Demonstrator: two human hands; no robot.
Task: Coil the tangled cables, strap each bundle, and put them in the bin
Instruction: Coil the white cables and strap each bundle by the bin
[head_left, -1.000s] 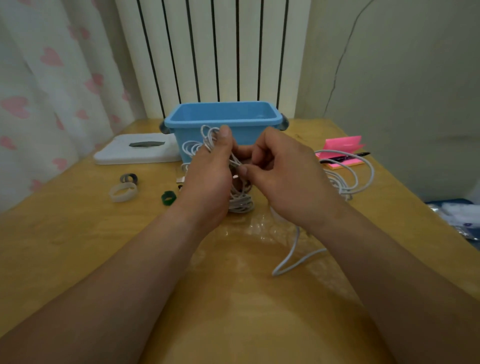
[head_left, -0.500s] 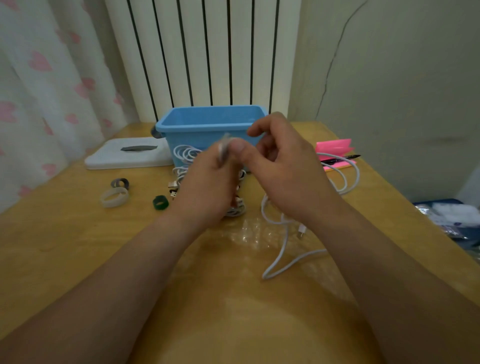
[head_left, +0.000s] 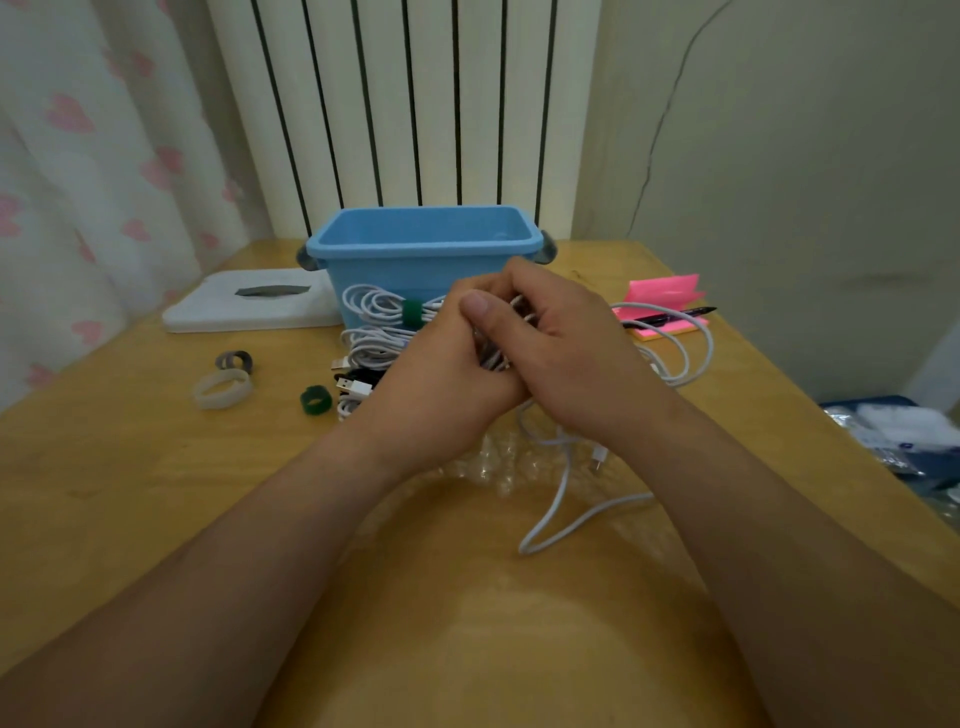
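Note:
My left hand (head_left: 441, 384) and my right hand (head_left: 566, 353) meet in front of the blue bin (head_left: 423, 244), both gripping loops of a white cable (head_left: 563, 499) whose free end trails toward me on the table. Behind my left hand lies a white coil bound by a green strap (head_left: 413, 313), with more white and black cables (head_left: 358, 374) piled below it. Three loose straps lie to the left: a green one (head_left: 315, 400), a white one (head_left: 223, 389) and a grey one (head_left: 235, 360). The coil between my hands is mostly hidden.
A white flat box (head_left: 249, 306) sits left of the bin. Pink sticky notes with a black pen (head_left: 670, 314) lie at the right, with another white cable loop (head_left: 685, 358) beside them. Crinkled clear plastic (head_left: 498, 462) lies under my hands. A dark bag (head_left: 909, 441) sits off the table's right edge.
My hands dropped from a raised position and closed together around the cable loops. The strapped white coil behind my left hand came into view.

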